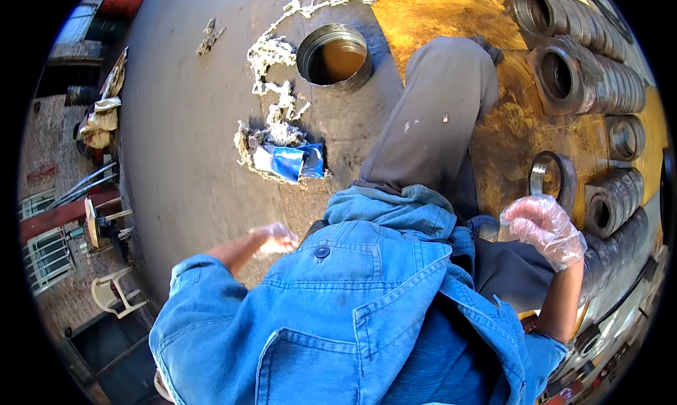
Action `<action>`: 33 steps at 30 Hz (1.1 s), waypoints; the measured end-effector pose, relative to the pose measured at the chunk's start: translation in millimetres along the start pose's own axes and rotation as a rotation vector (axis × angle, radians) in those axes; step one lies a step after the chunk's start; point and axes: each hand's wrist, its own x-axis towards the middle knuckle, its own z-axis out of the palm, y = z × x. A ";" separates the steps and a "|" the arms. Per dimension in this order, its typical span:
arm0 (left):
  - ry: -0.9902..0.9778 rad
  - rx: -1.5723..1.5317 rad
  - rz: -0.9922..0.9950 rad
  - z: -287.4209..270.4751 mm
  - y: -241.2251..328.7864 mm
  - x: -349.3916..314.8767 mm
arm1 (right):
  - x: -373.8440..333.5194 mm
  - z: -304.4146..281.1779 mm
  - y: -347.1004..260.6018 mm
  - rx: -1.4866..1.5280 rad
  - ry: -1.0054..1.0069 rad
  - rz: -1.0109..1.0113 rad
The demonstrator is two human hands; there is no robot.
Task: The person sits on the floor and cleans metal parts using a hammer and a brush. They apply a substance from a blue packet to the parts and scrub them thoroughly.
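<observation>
Fingers (pixel 525 209) curl on right hand (pixel 544 230) near ring (pixel 567 182), blur on left hand (pixel 279 238); grasps unclear.

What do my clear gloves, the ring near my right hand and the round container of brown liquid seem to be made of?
Clear gloves: thin plastic film, glossy and wrinkled, with skin showing through.
Ring: probably metal, perhaps steel, judging by bright glints on its inner face.
Round container: likely metal, given its greyish, ridged inner wall, but grime leaves that open.
</observation>
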 end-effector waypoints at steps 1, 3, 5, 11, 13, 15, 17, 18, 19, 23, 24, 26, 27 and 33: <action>0.040 0.005 0.039 -27.4 -0.3 8.7 | 3.3 0.8 -2.8 0.009 0.006 -0.006; 0.237 0.026 0.070 -89.7 28.1 20.5 | 8.0 1.6 -20.9 0.022 0.031 0.029; 0.552 0.205 -0.013 -110.4 111.7 25.2 | 9.5 4.5 -29.7 -0.019 0.112 0.046; 0.847 0.588 0.320 -115.4 217.5 47.6 | 7.3 -1.0 -36.7 -0.051 0.328 0.087; 1.050 0.830 0.451 -126.9 212.0 72.3 | 7.3 -5.7 -35.2 -0.134 0.370 0.075; 1.059 1.017 0.458 -142.4 195.8 97.1 | 9.5 -10.9 -35.7 -0.134 0.392 0.080; 0.934 1.116 0.461 -157.6 189.9 115.5 | 14.4 -12.9 -40.5 -0.152 0.403 0.111; 0.838 1.096 0.412 -161.9 196.9 114.4 | 16.3 -14.1 -40.7 -0.152 0.403 0.119; 0.804 1.148 0.429 -165.8 194.8 123.2 | 18.2 -15.3 -40.5 -0.152 0.400 0.127; 0.633 1.208 0.321 -177.8 195.7 137.0 | 33.6 -15.7 -41.3 -0.150 0.395 0.155; 0.588 1.215 0.289 -179.7 197.5 138.9 | 36.3 -15.8 -39.7 -0.148 0.392 0.147; 0.724 1.124 0.346 -176.4 195.8 138.5 | 40.2 -15.7 -36.7 -0.109 0.388 0.145; 0.793 1.078 0.377 -175.4 197.4 137.9 | 40.8 -15.9 -36.3 -0.109 0.393 0.148; 0.692 1.107 0.261 -175.1 209.1 141.9 | 40.9 -18.1 -32.4 -0.076 0.406 0.174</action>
